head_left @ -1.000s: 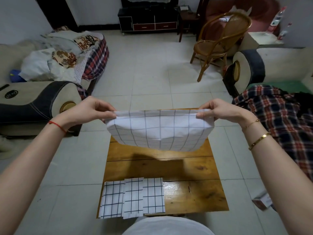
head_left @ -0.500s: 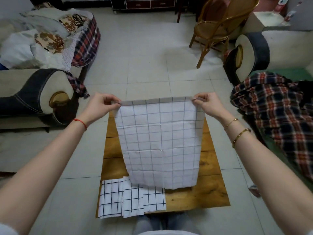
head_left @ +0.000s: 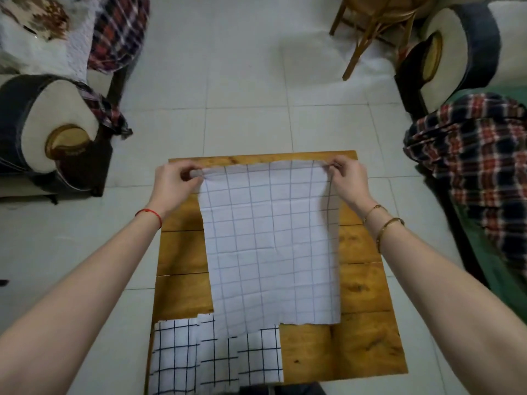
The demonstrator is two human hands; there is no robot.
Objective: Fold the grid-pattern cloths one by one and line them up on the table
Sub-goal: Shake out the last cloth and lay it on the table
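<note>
1. While it lies spread open over the middle of the wooden table (head_left: 368, 332), the grid-pattern cloth (head_left: 271, 246) reaches from the table's far edge down toward its near edge, with its faint grid lines facing up.
2. My left hand (head_left: 174, 183) pinches the cloth's far left corner, thumb and fingers closed on the fabric above the table's far left corner.
3. My right hand (head_left: 346, 178) pinches the far right corner the same way, closed tight on the hem near the table's far right corner.
4. At the table's near left corner, three folded cloths (head_left: 211, 357) with bolder black grids lie side by side in a row; the open cloth's near edge overlaps the tops of the middle and right ones.
5. Left of the table stands a sofa arm (head_left: 48, 121) with a plaid throw over it.
6. Right of the table, a plaid blanket (head_left: 479, 155) covers a green seat.
7. Beyond the table's far right corner, a wooden chair (head_left: 370, 27) stands on the tiled floor (head_left: 245, 89).
</note>
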